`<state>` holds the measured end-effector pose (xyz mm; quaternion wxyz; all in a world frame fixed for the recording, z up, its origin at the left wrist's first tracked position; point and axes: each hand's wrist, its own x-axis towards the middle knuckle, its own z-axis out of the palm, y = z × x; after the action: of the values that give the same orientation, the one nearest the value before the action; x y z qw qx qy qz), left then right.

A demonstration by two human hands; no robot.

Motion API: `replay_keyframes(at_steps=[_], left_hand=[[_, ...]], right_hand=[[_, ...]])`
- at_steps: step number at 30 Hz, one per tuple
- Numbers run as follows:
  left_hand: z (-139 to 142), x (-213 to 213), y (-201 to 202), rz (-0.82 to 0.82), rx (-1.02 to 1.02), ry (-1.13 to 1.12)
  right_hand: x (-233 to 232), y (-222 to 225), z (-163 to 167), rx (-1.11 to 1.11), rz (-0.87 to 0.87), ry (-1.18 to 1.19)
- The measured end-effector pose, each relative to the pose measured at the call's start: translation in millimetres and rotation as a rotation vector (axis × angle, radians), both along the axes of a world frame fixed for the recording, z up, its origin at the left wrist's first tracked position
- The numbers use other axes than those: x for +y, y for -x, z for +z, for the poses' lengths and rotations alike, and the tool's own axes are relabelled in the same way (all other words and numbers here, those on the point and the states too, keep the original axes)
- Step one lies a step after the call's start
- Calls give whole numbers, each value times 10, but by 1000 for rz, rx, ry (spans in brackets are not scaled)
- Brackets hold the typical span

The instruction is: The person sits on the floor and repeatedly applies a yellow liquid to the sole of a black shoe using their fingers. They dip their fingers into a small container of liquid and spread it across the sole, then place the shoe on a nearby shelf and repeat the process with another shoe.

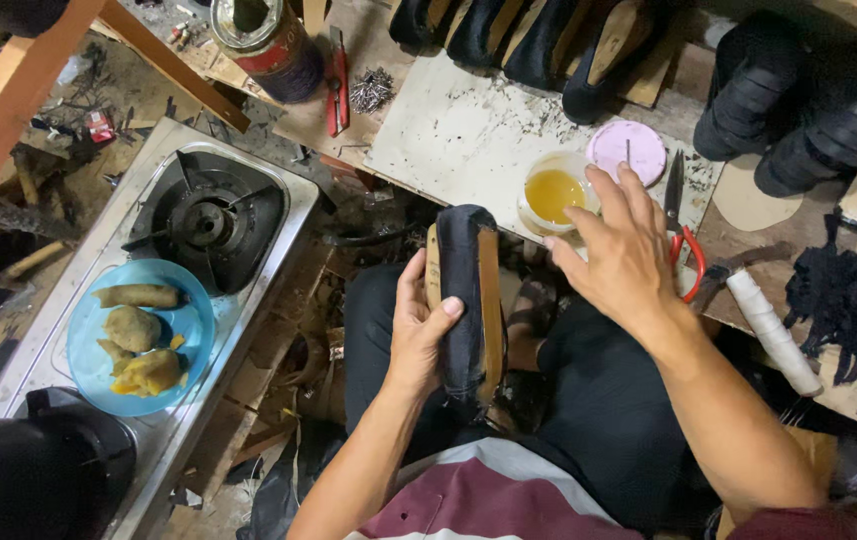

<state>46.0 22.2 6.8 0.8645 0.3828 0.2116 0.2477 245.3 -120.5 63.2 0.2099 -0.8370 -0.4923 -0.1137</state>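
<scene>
My left hand (418,325) grips a shoe upper of black cloth stretched over a wooden last (465,295), held upright above my lap. My right hand (616,250) hovers with fingers apart, holding nothing, just right of the shoe. Its fingertips reach toward a small clear tub of yellow glue (553,192) on the white work board (448,130). A pink round lid (627,150) lies beside the tub.
Red-handled scissors (683,240) and a white thread spool (773,330) lie to the right. Black shoes (548,40) and soles (798,110) line the back. At left, a gas stove (210,220) bears a blue plate of food (138,335); a tin can (266,40) stands behind.
</scene>
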Motion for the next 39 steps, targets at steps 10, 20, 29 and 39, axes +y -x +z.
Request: replay_keyframes(at_steps=[10,20,29,39], left_hand=[[-92,74,26,14,19,75],[-52,101,8,-98,74,110],[51,52,-26,-210,31,72],[76,6,-10,-266,79,-11]], right_hand=[[50,-156,-166,36,-19,12],[13,237,25,254,227,-295],[-21,489,26,42,444,-278],[-48,455,0,58,373,-222]])
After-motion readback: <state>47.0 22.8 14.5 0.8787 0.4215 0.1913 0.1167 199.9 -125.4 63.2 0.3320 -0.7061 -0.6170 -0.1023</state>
